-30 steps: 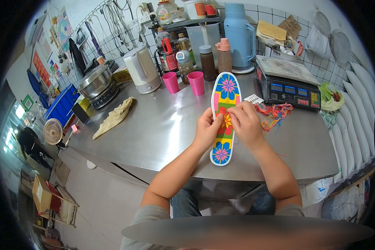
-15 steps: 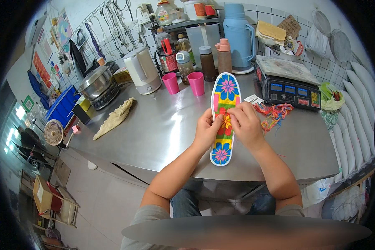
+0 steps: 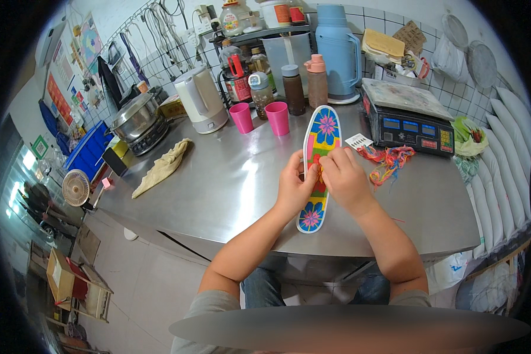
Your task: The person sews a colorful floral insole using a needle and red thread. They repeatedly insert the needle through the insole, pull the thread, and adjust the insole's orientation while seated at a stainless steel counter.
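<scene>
An embroidered insole [image 3: 312, 218], white-edged with blue, pink, yellow, green and red flower patterns, is held up lengthwise over the near side of the metal table. My left hand [image 3: 295, 183] grips its left edge at the middle, thumb on the patterned face. On the front of the same middle part, my right hand [image 3: 346, 180] has its fingers pinched together; any needle or thread in them is too small to make out. Both hands hide part of the red flower. A tangle of coloured thread [image 3: 389, 162] lies right of the hands, next to a small white card [image 3: 359, 141].
Two pink cups [image 3: 277, 118], bottles and a white kettle [image 3: 200, 100] stand behind on the metal table [image 3: 230, 194]. A black scale [image 3: 410, 127] is at the back right, a blue thermos [image 3: 338, 56] beside it. A beige cloth [image 3: 162, 168] lies to the left.
The insole has turned a little, now showing narrower, and its top end has shifted slightly right. My right hand has moved slightly left and closer to my left thumb.
</scene>
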### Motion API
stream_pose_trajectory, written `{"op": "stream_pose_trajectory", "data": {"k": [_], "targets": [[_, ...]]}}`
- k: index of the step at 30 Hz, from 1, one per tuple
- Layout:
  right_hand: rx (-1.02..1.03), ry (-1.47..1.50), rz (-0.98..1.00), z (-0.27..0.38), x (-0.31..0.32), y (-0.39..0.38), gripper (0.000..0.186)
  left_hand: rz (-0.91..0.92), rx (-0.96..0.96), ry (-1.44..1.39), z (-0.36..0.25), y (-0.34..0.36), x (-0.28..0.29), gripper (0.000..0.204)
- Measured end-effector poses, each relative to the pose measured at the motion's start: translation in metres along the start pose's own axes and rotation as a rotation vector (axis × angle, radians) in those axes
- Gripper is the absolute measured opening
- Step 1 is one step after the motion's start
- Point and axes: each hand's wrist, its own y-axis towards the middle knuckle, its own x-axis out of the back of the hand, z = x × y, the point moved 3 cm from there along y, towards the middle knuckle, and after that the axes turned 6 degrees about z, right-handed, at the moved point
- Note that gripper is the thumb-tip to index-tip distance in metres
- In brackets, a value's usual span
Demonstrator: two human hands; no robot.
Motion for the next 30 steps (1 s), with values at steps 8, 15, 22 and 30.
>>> {"op": "stream_pose_trajectory", "data": {"k": [8,15,22,30], "targets": [[-0.375,0.499,0.008,-0.019,-0.002,0.000,0.047,-0.022,0.018,0.021,0.014,0.004,0.006,0.025],[-0.748,0.688,-0.174,-0.037,-0.008,-0.010,0.053,0.085,0.097,-0.335,0.007,0.003,0.002,0.028],[-1.236,1.772,0.062,-0.023,-0.031,-0.015,0.017,0.229,0.189,-0.699,0.003,0.004,-0.003,0.032],[-0.822,1.981,-0.560,-0.107,-0.020,-0.034,0.011,0.206,0.190,-0.691,-0.001,0.004,0.003,0.031]]}}
